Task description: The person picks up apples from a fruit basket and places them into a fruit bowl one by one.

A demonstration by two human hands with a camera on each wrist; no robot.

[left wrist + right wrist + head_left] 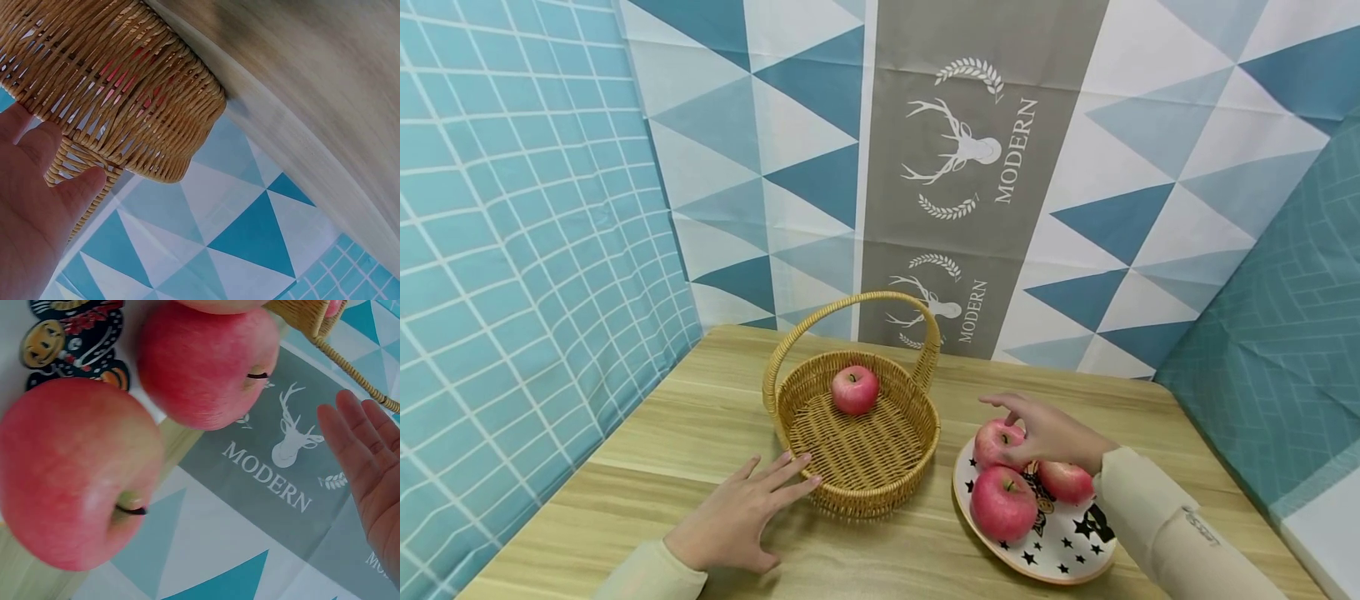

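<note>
A woven basket with a tall arched handle stands mid-table, and one red apple lies inside it toward the back. My left hand has its fingers spread, with fingertips right at the basket's near left rim; the left wrist view shows the thumb beside the wicker. To the right, a white star-patterned plate bears three apples. Over its farthest apple reaches my right hand, fingers fairly straight and partly covering it. The near apple and the right apple rest beside it.
The wooden table ends at a patterned cloth backdrop. Blue tiled cloth hangs on the left and teal cloth on the right. A white surface borders the table's right edge.
</note>
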